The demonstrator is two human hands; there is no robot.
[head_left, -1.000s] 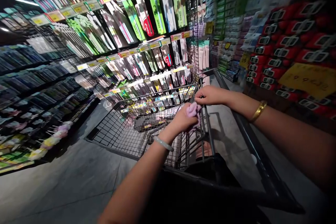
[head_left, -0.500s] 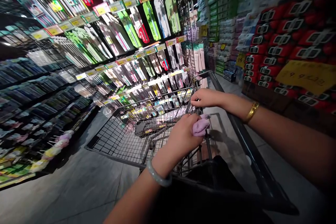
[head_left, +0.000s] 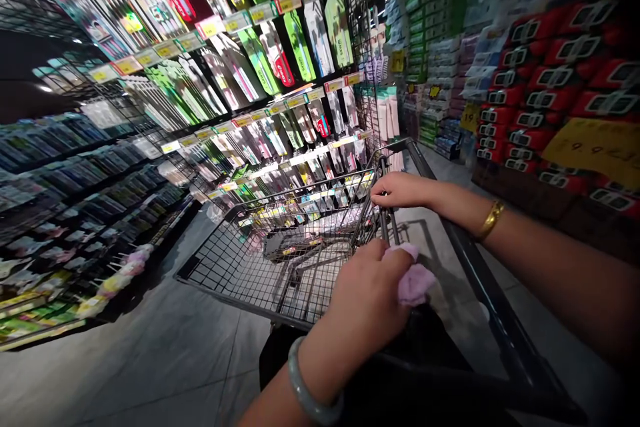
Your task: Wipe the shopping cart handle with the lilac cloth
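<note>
A dark wire shopping cart stands before me, its thick handlebar slanting along the right. My left hand, with a pale green bangle at the wrist, is closed around a crumpled light purple cloth. The cloth bulges out past the thumb side, over the near part of the cart. Further ahead, my right hand, below a gold bracelet, has its fingers curled over the rear rim of the cart's basket. Its forearm passes above the handlebar. The fingertips of both hands are partly hidden.
Racks of hanging packaged brushes with price tags rise beyond the cart. Darker shelves line the left. Stacked red packs with a yellow sign stand at right. Grey tiled floor runs beside the cart.
My left hand has come nearer to me and slightly right with the purple cloth, away from the basket's rear frame. The right hand keeps its hold; the whole view has shifted slightly.
</note>
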